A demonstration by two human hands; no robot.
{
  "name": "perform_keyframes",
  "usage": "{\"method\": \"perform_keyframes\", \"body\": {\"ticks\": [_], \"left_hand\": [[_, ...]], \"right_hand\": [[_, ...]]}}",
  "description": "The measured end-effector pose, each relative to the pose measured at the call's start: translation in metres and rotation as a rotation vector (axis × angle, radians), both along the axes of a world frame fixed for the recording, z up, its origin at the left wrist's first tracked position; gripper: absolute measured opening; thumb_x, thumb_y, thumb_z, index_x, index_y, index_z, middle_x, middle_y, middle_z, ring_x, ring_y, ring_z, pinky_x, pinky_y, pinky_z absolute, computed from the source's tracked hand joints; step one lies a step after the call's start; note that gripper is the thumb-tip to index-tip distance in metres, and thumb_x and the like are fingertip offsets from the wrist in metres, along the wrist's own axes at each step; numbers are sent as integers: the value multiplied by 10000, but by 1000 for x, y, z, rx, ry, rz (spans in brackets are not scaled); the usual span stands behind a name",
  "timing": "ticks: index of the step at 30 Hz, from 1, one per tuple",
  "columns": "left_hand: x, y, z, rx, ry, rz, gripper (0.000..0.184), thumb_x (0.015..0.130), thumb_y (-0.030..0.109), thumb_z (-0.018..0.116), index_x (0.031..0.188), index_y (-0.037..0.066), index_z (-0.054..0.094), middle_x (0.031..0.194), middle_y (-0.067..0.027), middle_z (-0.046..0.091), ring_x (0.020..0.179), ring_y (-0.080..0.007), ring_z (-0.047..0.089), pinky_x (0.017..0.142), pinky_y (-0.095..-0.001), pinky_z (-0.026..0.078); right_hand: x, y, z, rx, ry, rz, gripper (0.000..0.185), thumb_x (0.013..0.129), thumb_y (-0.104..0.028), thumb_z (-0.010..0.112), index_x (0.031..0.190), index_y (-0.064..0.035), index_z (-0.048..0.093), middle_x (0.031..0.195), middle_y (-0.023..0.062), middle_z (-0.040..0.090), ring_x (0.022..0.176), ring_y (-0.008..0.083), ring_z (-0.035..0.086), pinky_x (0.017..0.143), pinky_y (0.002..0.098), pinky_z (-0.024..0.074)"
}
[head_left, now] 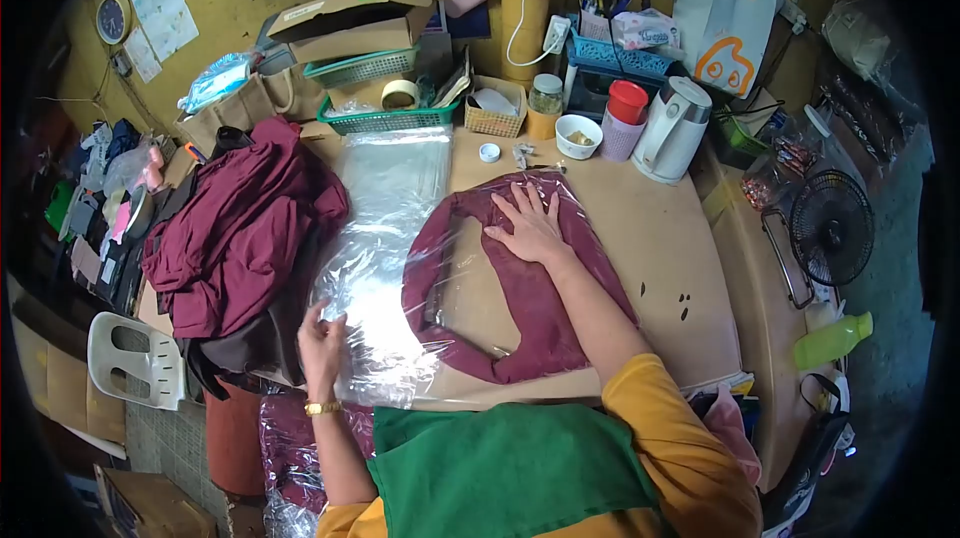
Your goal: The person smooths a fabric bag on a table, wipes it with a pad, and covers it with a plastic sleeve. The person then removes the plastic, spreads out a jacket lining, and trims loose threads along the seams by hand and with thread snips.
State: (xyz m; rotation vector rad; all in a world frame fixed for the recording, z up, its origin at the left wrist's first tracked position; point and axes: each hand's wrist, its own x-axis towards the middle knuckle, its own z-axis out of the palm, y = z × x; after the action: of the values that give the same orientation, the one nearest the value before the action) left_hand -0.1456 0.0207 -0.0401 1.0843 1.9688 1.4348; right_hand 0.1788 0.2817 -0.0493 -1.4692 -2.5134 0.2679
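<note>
A folded maroon garment (540, 323) lies on the brown tabletop inside a clear plastic bag (465, 268), bent into a loop with a gap in its middle. My right hand (532, 226) rests flat on its upper part, fingers spread. Left of it is a stack of clear plastic bags (395, 178), shiny and creased at the near end. My left hand (322, 346) is over the left edge of this plastic, fingers loosely curled and thumb apart, with nothing visible in it. A heap of maroon garments (240, 228) lies further left.
At the back stand a green basket (385, 118), a glass jar (546, 98), a white bowl (577, 138), a red-lidded cup (625, 118) and a white electric kettle (672, 133). A black fan (832, 228) is at right; a white plastic stool (135, 363) is at left. Bagged maroon garments (300, 448) lie below the table edge.
</note>
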Motion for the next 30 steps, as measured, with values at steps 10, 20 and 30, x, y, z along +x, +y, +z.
{"method": "perform_keyframes", "body": {"ticks": [10,20,30], "left_hand": [[-4,-15,19,-134,385,180,345,968,293,582,902,-41,636,727,-134,625,684,-223,587,643,-365,445],[-41,40,6,206,137,142,266,852,170,723,1001,-46,677,776,-70,677,668,-113,595,632,-273,485],[33,-20,16,-21,604,167,927,887,347,678,1553,105,81,1156,-266,539,977,-415,618,844,-474,492]], "right_hand": [[-5,-2,6,49,-62,-74,769,856,-705,486,1492,-286,388,1615,146,164,1492,379,52,1145,649,-18],[0,-15,11,62,-122,-14,753,877,-671,494,1504,-275,362,1604,165,184,1484,391,94,1153,641,28],[1,-30,45,-160,78,48,652,962,-585,404,1513,-243,335,1615,182,121,1490,399,57,1121,692,9]]}}
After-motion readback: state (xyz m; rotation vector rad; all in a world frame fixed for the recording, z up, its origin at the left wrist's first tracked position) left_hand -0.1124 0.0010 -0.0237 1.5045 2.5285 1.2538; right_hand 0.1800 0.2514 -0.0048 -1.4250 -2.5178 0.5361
